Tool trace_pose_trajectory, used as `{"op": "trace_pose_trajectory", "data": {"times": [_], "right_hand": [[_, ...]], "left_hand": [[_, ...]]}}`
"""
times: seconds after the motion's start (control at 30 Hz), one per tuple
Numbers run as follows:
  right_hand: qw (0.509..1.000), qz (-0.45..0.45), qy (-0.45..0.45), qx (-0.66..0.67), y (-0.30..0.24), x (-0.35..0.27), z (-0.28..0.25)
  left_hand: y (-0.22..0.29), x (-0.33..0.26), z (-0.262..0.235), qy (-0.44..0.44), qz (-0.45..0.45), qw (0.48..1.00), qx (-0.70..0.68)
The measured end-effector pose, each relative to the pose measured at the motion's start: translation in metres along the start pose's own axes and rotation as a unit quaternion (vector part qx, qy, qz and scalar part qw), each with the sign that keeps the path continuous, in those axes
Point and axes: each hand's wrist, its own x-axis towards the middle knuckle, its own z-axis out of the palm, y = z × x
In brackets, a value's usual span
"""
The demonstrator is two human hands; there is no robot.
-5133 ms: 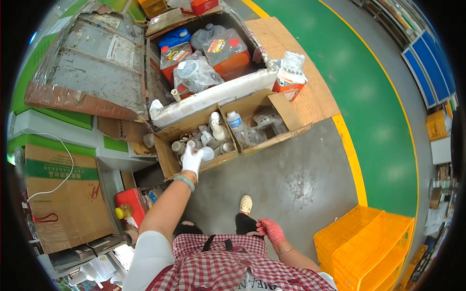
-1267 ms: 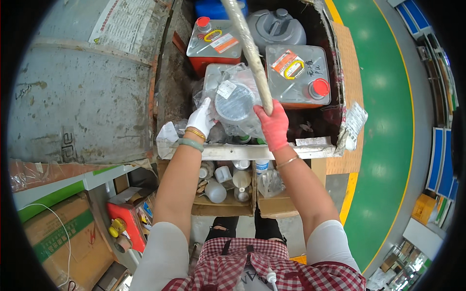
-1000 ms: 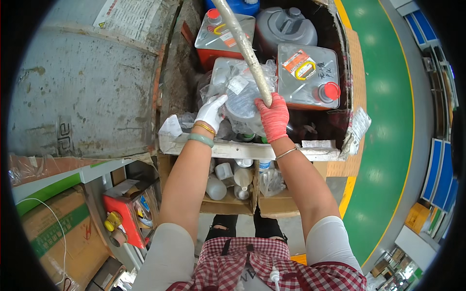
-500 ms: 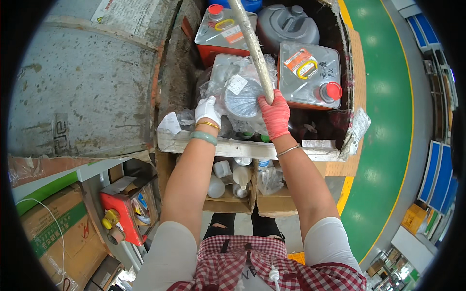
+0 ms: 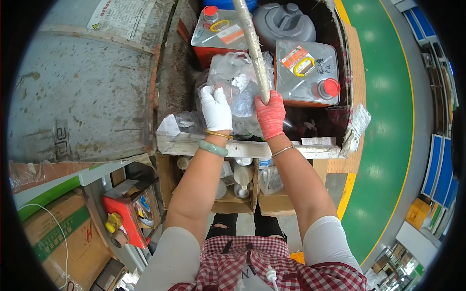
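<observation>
My right hand [image 5: 270,116], in a pinkish-red knit glove, is closed around the lower end of a long whitish stick [image 5: 253,48]. The stick slants up past the top of the picture. At its lower end lies a bundle of crumpled clear plastic bag [image 5: 242,99], with a white paper label [image 5: 240,82] on it. The bag hides most of a round container. My left hand [image 5: 216,111], in a white glove, is at the left side of the bundle with its fingers bent onto the plastic. A bare fingertip shows at the glove's end.
Two square metal cans [image 5: 307,72] [image 5: 221,31] with red caps and a grey jerrycan [image 5: 285,26] stand in the worn bin behind my hands. Its whitish front ledge [image 5: 247,148] runs below my wrists. Bottles [image 5: 242,177] fill the cubbies underneath. A stained grey panel [image 5: 92,92] lies left.
My left hand has moved inward over the bundle, and plastic now covers the round lid that showed before. The right hand stays on the stick, which has become a little more upright.
</observation>
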Motion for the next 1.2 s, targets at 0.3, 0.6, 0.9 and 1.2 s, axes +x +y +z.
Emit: {"op": "trace_pose_trajectory", "data": {"times": [0.3,0.6,0.9,1.2], "right_hand": [[0.840,0.131,0.006,0.527,0.033,0.000,0.021],[0.882,0.191,0.088,0.423,0.011,-0.024,-0.069],[0.868,0.288,0.181,0.362,0.049,-0.116,-0.193],[0.896,0.304,0.128,0.299,0.083,-0.222,-0.251]], "left_hand": [[0.047,-0.037,0.047,-0.178,0.125,0.974,0.055],[0.066,-0.063,0.063,-0.175,-0.119,0.912,-0.350],[0.106,-0.016,0.130,-0.250,-0.140,0.795,-0.534],[-0.035,0.034,0.232,-0.094,0.022,0.989,0.110]]}}
